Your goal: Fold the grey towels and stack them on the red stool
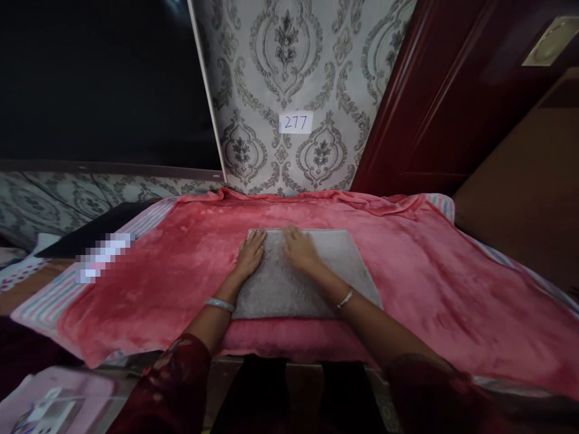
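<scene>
Grey plush cloth (pixel 280 292) lies centre-frame on a red fleece blanket (pixel 158 265), open left hand (pixel 251 253) and blurred, open right hand (pixel 300 250) apparently keeping it flat.

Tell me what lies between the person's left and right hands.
In the head view, only a bare stretch of the grey cloth shows between the left hand and the blurred right hand.

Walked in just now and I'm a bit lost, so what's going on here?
A person is handling a gray cloth that lies on a spread pink blanket. The left hand rests flat at the cloth's left edge, near the far corner. The right hand, blurred, is over its far part; whether it presses down is unclear.
</scene>
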Available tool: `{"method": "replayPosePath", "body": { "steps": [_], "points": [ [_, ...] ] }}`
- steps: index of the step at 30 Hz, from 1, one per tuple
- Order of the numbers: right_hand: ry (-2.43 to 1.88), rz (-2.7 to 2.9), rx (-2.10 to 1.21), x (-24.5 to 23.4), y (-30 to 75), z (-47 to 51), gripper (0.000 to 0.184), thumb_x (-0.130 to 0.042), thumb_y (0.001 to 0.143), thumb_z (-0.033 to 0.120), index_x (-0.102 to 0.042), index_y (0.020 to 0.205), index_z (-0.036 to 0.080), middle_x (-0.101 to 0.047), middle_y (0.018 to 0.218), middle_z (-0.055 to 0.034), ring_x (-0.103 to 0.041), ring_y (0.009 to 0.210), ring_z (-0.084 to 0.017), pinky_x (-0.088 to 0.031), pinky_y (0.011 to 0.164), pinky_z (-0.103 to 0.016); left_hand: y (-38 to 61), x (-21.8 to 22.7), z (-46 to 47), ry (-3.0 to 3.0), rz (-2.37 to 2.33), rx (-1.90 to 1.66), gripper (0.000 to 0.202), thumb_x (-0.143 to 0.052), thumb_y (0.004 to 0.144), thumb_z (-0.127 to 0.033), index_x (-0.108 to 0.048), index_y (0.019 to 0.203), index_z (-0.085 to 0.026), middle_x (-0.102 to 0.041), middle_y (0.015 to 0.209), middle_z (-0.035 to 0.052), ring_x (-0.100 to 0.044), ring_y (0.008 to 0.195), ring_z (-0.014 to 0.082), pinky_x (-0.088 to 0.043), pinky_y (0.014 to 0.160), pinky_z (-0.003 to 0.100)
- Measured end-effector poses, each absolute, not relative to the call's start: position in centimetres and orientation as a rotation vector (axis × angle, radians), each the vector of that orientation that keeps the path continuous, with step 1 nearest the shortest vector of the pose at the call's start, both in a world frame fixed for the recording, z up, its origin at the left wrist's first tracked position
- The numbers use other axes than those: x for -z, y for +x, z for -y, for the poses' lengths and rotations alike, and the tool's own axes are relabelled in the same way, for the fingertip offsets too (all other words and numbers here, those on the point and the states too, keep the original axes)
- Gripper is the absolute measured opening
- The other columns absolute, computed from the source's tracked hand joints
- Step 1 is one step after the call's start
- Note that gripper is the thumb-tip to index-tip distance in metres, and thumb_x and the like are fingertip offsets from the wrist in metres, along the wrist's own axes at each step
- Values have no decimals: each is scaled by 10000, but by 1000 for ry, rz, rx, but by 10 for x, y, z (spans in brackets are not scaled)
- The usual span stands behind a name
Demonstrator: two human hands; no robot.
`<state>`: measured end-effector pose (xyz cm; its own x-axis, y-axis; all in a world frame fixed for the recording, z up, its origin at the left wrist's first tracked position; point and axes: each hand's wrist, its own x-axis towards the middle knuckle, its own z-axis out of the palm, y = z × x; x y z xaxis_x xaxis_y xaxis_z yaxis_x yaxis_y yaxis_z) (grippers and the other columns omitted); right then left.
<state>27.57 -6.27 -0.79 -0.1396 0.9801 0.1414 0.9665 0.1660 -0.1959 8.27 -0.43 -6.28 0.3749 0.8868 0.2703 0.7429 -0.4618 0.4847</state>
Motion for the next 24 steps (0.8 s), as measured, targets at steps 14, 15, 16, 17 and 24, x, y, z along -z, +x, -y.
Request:
{"method": "replayPosePath", "body": {
  "steps": [14, 15, 16, 17, 24],
  "points": [
    [-2143, 2110, -23, 38, 359, 73, 629, -284, 1059, 473, -315, 1611, 173, -216, 1687, -84, -153, 1563, -263, -138, 1252, -510, 79, 81, -6, 2465, -1398, -814, 524, -340, 977, -227, -519, 1468, -200, -434, 1599, 101, -310, 1524, 278, -308, 1216, 587],
    [-2186, 2068, 0, 41, 376, 77, 628, -276, 1060, 468, -308, 1613, 175, -207, 1690, -80, -154, 1562, -265, -156, 1248, -514, 79, 81, -6, 2464, -1394, -817, 525, -336, 978, -233, -519, 1469, -198, -436, 1598, 100, -311, 1523, 280, -307, 1216, 591],
    [-2224, 2022, 6, 44, 392, 81, 628, -266, 1060, 464, -295, 1618, 179, -192, 1694, -76, -162, 1561, -268, -183, 1241, -519, 79, 81, -7, 2463, -1391, -814, 527, -331, 979, -239, -517, 1471, -193, -434, 1599, 103, -309, 1524, 283, -304, 1217, 592],
    [-2258, 1971, -4, 48, 406, 85, 629, -254, 1059, 461, -278, 1624, 185, -177, 1698, -72, -175, 1557, -272, -211, 1232, -525, 79, 81, -7, 2461, -1392, -807, 532, -327, 980, -246, -512, 1475, -187, -431, 1600, 106, -305, 1526, 285, -298, 1220, 591],
    [-2307, 1802, -96, 64, 437, 99, 639, -179, 1048, 433, -221, 1642, 202, -291, 1666, -78, -265, 1525, -315, -261, 1203, -584, 79, 76, -8, 2475, -1377, -757, 544, -321, 981, -274, -502, 1481, -162, -408, 1612, 120, -288, 1533, 288, -275, 1235, 569]
  ]
}}
